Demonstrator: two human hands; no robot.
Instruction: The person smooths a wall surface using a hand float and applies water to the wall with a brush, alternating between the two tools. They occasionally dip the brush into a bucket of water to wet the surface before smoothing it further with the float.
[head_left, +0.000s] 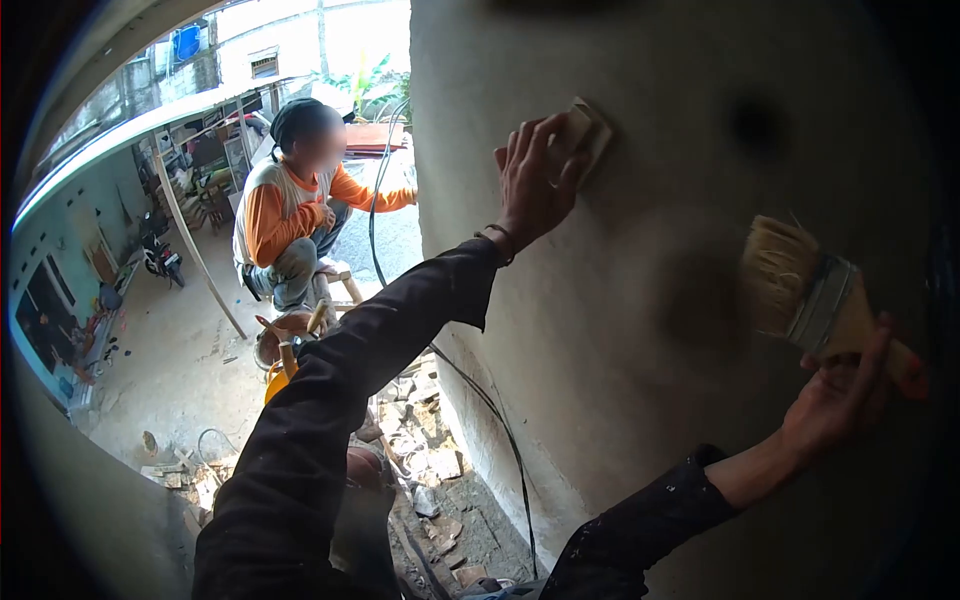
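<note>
High on the grey plastered wall [560, 400], my left hand [535, 180] is closed round a pale, flat-edged block [590, 138], its face against the plaster. What kind of block it is I cannot tell. Lower and to the right, my right hand [838, 400] grips a wide paintbrush [778, 275] by its wooden handle. The brush's pale bristles point up and left, close to the wall, and a metal band joins them to the handle. Dark damp-looking patches mark the plaster around the brush.
Beyond the wall's left edge, a person in an orange-sleeved shirt [280, 215] crouches on a wooden stand. Beside them is a bucket [268, 345]. A black cable [500, 420] runs down along the wall. Rubble [430, 465] covers the ground below. A motorbike [163, 255] stands farther back.
</note>
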